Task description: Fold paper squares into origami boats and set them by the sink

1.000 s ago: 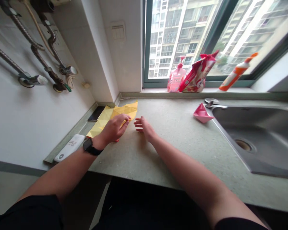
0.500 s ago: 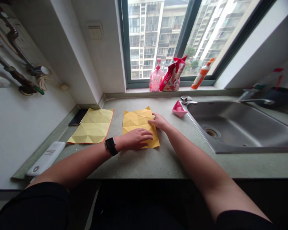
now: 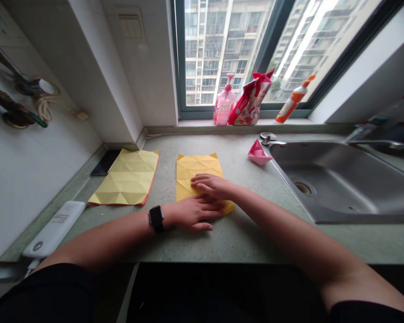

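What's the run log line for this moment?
left hand: spread over golden sheet; right hand: over same sheet; pale yellow paper: left of golden sheet; pink folded paper: beside sink

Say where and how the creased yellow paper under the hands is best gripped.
The creased yellow paper looks best pinched at its far right corner, coming from the right, thumb beneath. It lies nearly flat, but that corner seems to curl up, while the left hand and right hand cover much of its nearer half.
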`<action>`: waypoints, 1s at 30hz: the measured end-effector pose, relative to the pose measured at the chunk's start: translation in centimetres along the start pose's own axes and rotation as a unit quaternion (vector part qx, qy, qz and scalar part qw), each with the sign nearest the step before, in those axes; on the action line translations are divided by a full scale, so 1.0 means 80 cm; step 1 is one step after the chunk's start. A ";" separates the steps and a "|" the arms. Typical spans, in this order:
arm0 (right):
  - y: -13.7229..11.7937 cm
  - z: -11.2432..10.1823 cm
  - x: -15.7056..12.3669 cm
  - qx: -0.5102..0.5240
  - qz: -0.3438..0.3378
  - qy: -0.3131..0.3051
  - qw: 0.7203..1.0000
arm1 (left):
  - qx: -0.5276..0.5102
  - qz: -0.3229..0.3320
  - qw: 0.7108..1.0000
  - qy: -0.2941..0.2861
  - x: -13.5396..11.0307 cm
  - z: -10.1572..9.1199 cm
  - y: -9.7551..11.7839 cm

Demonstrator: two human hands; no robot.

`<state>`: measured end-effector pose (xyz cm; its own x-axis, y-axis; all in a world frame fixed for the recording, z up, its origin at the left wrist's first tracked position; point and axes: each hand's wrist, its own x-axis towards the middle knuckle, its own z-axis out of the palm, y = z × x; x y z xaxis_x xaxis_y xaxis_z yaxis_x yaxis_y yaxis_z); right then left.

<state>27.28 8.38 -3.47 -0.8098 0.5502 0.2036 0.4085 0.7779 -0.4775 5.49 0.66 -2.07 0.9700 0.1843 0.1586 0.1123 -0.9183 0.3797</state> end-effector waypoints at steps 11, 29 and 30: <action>0.032 0.028 0.084 -0.082 -0.021 -0.080 0.993 | 0.012 0.003 1.000 -0.026 0.003 -0.003 0.004; 0.168 -0.039 0.133 -0.169 0.230 0.003 0.959 | 0.003 -0.017 0.999 -0.031 0.000 -0.001 0.002; 0.175 -0.050 0.122 -0.173 0.275 0.021 0.946 | 0.002 -0.016 0.999 -0.033 0.000 -0.002 0.001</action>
<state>26.81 25.86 -4.73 -0.4207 0.9061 0.0441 0.8820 0.4199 -0.2140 5.44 0.64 -1.91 0.9782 0.1892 0.0858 0.1435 -0.9139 0.3797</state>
